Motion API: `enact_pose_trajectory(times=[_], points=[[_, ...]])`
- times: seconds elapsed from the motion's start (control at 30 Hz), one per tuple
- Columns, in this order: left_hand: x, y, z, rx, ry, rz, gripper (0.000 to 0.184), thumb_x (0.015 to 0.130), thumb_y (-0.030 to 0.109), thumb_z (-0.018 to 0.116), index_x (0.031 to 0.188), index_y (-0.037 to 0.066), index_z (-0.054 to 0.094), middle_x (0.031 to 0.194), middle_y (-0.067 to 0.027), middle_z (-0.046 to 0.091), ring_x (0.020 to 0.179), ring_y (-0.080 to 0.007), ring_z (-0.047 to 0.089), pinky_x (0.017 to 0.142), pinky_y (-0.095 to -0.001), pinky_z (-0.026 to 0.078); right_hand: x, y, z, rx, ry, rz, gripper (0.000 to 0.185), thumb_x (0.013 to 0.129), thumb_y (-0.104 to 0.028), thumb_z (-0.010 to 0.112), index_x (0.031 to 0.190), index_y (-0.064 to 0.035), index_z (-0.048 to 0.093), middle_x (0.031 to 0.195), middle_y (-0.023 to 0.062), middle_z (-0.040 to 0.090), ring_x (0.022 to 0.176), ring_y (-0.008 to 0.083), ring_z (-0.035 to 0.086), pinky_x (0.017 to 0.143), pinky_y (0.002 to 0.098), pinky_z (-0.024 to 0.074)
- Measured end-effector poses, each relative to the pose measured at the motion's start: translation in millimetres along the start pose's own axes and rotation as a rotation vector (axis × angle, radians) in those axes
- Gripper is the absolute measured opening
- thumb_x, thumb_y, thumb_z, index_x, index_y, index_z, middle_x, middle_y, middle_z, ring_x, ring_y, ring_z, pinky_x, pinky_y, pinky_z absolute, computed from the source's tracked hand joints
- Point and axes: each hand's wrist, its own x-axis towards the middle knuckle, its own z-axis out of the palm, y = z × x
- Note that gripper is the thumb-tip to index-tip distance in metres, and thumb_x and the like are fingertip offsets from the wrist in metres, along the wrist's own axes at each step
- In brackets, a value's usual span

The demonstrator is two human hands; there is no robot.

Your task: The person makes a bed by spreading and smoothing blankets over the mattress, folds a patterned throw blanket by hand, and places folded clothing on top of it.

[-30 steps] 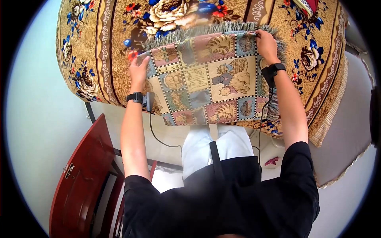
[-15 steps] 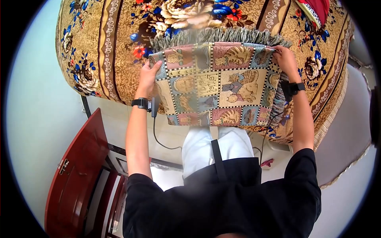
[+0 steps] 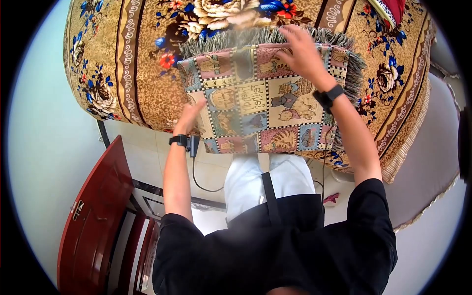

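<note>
A folded tapestry throw (image 3: 253,108) with cat pictures, checkered borders and a grey-green fringe lies on the patterned cover, its near edge reaching my lap. My right hand (image 3: 302,55) is over its far edge, close to the fringe, with fingers apart and nothing held. Beside the throw's left edge is my left hand (image 3: 189,117), smeared by motion, so its grip does not show. Both wrists wear black bands with small devices.
A brown floral cover (image 3: 152,93) drapes over the surface in front of me. A red cloth item (image 3: 393,11) sits at the far right. Dark red wooden furniture (image 3: 93,221) stands at lower left, and a grey padded seat (image 3: 418,157) at right. Thin cables hang near my lap.
My right hand has left the throw's far right corner and moved left along the far edge. My left hand has come off the far left corner and dropped nearer to me.
</note>
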Motion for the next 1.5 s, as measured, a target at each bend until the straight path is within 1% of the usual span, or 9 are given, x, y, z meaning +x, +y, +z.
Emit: enact_pose_trajectory(times=[0.17, 0.33, 0.53, 0.67, 0.73, 0.8, 1.1, 1.2, 1.5], points=[[-16, -91, 14, -0.206, -0.165, 0.029, 0.05, 0.081, 0.03, 0.07, 0.117, -0.002, 0.058, 0.112, -0.0084, 0.062, 0.1, -0.0175, 0.058, 0.087, -0.0315, 0.045, 39, -46, 67, -0.003, -0.226, -0.11, 0.081, 0.069, -0.039, 0.076, 0.134, -0.0047, 0.041, 0.132, 0.0163, 0.045, 0.125, 0.0333, 0.041, 0.107, 0.0537, 0.0259], [-30, -147, 26, -0.32, -0.281, -0.056, 0.053, 0.077, 0.029, 0.075, 0.118, -0.001, 0.057, 0.114, -0.0061, 0.061, 0.103, -0.015, 0.056, 0.089, -0.0317, 0.043, 72, -61, 78, -0.021, -0.596, -0.019, 0.071, 0.066, -0.044, 0.077, 0.116, -0.0002, 0.052, 0.111, 0.019, 0.06, 0.104, 0.0342, 0.057, 0.103, 0.053, 0.0277], [-67, -101, 16, -0.257, -0.129, 0.145, 0.039, 0.072, 0.018, 0.08, 0.1, -0.003, 0.065, 0.093, -0.0059, 0.067, 0.08, -0.0135, 0.062, 0.074, -0.0279, 0.05, 78, -78, 26, 0.092, -0.663, 0.092, 0.053, 0.067, -0.033, 0.08, 0.098, 0.0045, 0.059, 0.091, 0.0208, 0.064, 0.085, 0.0297, 0.063, 0.072, 0.0368, 0.0496], [-128, 1, -29, -0.078, 0.017, 0.394, 0.039, 0.069, 0.017, 0.081, 0.099, -0.002, 0.065, 0.092, -0.0071, 0.068, 0.08, -0.0133, 0.063, 0.076, -0.0287, 0.05, 97, -74, -79, 0.073, -0.635, 0.149, 0.054, 0.079, -0.037, 0.073, 0.111, 0.002, 0.056, 0.107, 0.0204, 0.061, 0.098, 0.0289, 0.059, 0.085, 0.0399, 0.0479], [-169, 71, -59, 0.006, 0.088, 0.497, 0.041, 0.068, 0.017, 0.081, 0.1, -0.002, 0.065, 0.092, -0.0071, 0.069, 0.081, -0.0134, 0.063, 0.077, -0.0282, 0.05, 101, -66, -131, 0.346, -0.218, -0.148, 0.059, 0.077, -0.034, 0.073, 0.12, 0.0014, 0.053, 0.105, 0.0156, 0.062, 0.092, 0.0268, 0.061, 0.08, 0.0351, 0.0499], [-220, 140, -88, 0.187, 0.213, 0.712, 0.043, 0.066, 0.018, 0.082, 0.101, -0.001, 0.065, 0.09, -0.0061, 0.069, 0.079, -0.0126, 0.063, 0.075, -0.0277, 0.051, 110, -123, -221, 0.402, -0.035, 0.003, 0.042, 0.073, -0.005, 0.076, 0.111, 0.0026, 0.057, 0.096, 0.005, 0.066, 0.087, 0.0145, 0.06, 0.08, 0.0288, 0.0498], [-423, 273, -94, 0.639, 0.711, 1.416, 0.029, 0.065, 0.005, 0.08, 0.087, 0.0, 0.061, 0.079, -0.0064, 0.063, 0.07, -0.0153, 0.061, 0.063, -0.0264, 0.049, 43, -115, -408, 0.386, 0.527, -0.005, 0.024, 0.08, -0.011, 0.065, 0.099, 0.0032, 0.061, 0.093, 0.0111, 0.065, 0.086, 0.0195, 0.062, 0.08, 0.0299, 0.0501], [-419, 262, -68, 0.767, 0.717, 1.718, 0.031, 0.054, -0.006, 0.071, 0.081, 0.005, 0.059, 0.074, -0.009, 0.056, 0.069, -0.0258, 0.058, 0.061, -0.0325, 0.048, -20, -70, -395, 0.544, 0.633, 0.131, 0.033, 0.082, -0.018, 0.063, 0.106, 0.0019, 0.057, 0.1, 0.0123, 0.062, 0.092, 0.0214, 0.059, 0.083, 0.0325, 0.0482], [-214, 47, 105, 0.76, 0.297, 1.57, 0.019, 0.065, 0.001, 0.061, 0.082, 0.008, 0.059, 0.08, -0.0074, 0.058, 0.079, -0.0256, 0.057, 0.068, -0.037, 0.045, -264, 30, -167, 1.149, 0.678, 0.864, 0.059, 0.086, -0.041, 0.059, 0.128, -0.0021, 0.045, 0.122, 0.016, 0.052, 0.11, 0.0272, 0.052, 0.094, 0.0402, 0.0424]])
